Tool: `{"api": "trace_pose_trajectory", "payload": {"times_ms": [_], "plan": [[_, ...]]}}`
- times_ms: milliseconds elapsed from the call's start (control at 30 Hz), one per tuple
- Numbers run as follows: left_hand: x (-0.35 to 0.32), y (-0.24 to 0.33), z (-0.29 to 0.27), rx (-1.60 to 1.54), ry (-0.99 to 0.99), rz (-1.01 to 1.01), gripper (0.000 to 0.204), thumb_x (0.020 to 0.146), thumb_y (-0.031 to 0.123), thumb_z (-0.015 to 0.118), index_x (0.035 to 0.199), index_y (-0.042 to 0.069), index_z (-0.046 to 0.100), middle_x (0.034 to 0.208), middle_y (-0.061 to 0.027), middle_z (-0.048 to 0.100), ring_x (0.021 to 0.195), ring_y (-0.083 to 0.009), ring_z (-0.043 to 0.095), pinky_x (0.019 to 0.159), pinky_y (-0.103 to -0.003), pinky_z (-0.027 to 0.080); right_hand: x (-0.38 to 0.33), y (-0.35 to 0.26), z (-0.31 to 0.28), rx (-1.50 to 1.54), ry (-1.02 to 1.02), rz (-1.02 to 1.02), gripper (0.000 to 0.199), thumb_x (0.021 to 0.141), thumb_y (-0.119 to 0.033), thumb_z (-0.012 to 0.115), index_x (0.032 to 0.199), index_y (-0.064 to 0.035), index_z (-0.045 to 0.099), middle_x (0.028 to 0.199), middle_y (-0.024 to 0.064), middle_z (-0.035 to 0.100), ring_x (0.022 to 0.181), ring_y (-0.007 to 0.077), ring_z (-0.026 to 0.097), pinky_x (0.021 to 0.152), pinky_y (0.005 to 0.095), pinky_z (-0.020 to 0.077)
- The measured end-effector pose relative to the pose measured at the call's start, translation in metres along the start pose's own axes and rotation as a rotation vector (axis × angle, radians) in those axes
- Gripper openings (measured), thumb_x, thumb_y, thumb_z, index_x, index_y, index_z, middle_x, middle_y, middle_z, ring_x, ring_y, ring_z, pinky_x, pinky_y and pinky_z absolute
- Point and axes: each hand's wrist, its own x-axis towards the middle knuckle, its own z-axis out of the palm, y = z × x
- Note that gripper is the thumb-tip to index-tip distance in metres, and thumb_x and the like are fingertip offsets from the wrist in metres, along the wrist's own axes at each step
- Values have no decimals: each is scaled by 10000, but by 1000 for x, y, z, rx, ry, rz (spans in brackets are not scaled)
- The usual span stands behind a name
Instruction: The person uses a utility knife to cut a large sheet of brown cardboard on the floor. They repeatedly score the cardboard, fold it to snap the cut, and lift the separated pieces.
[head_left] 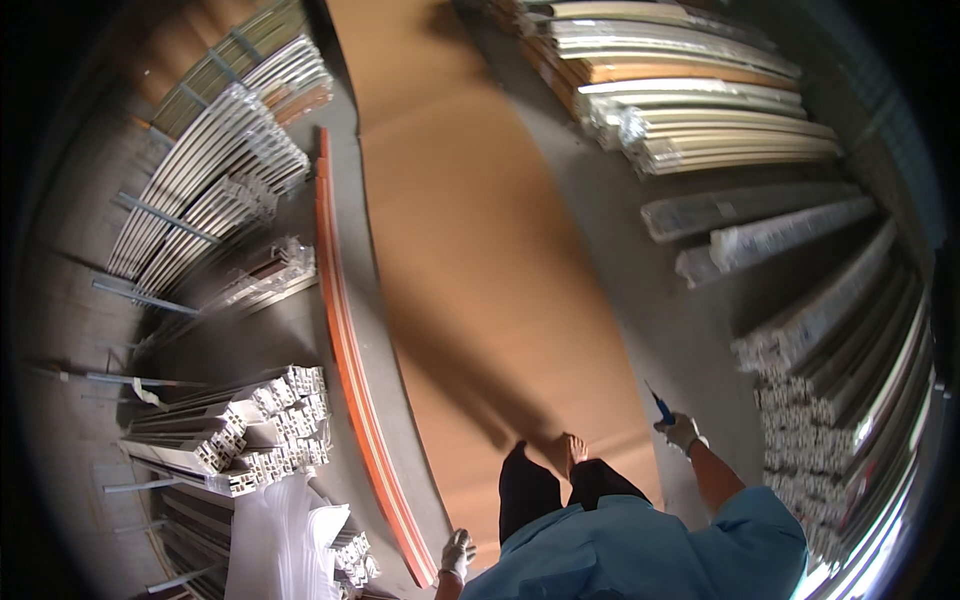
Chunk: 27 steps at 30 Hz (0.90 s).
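**Head view: long orange strips at your left, blue tool in your right hand**

Head view shows you standing on a long brown sheet (480, 250) laid down the concrete floor (640, 300), one bare foot (571, 452) forward on it. Take this sheet as the reference.

Just off the sheet's left edge lies a bundle of long orange strips (345, 330), running almost the sheet's whole length and bowed only by the lens. Your left hand (457, 553), gloved, sits at the near end of the strips, fingers curled; whether it grips them or merely touches cannot be told from this angle.

Off the sheet's right edge, your right hand (681, 432), also gloved, is closed around a slim blue tool (659, 404) whose tip points away from you.

Handling judgement: the strips look thin, long and narrow, so they would likely sag and whip if lifted by one end. Hold nearer the middle, or at two spread points. Edges may be sharp; gloves are in order.

Further left of the sheet stand stacks of pale metal profiles (265, 430), some wrapped in plastic. Right of it, more wrapped profile bundles (770, 235) lie on the floor.
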Motion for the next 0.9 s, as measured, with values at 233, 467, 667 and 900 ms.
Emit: {"api": "trace_pose_trajectory", "payload": {"times_ms": [233, 467, 667, 900], "plan": [[127, 118, -54, 1000, 5, 331, 609, 971, 452, 487, 1439, 80, 370, 1184, -156, 629, 1100, -286, 606, 910, -377, 487, 125, -229, -47, 172, 154, -203, 270, 807, -318, 752, 868, -67, 674, 664, 43, 646, 557, 147, 620, 526, 325, 497], [139, 488, -29, -79, 15, 228, 693, 912, 554, 536, 1411, 96, 391, 1349, -139, 492, 1185, -353, 498, 1004, -531, 372, 152, -335, -44, 287, 32, 66, 234, 829, -267, 731, 904, -62, 648, 672, 31, 605, 527, 128, 563, 486, 292, 468], [177, 795, 28, -136, -6, 647, 527, 903, 383, 647, 1329, 100, 519, 1090, -65, 598, 874, -224, 590, 735, -383, 496, 210, -376, -55, 310, -16, 319, 272, 805, -278, 736, 840, -26, 638, 661, 49, 607, 527, 148, 579, 481, 309, 477], [211, 903, 178, 247, -203, 519, 328, 896, 186, 602, 1207, 86, 643, 962, -50, 698, 759, -116, 655, 645, -255, 523, 376, -520, -152, 192, -32, 421, 234, 841, -270, 712, 872, -50, 639, 576, 39, 575, 437, 153, 524, 407, 320, 392]]}}
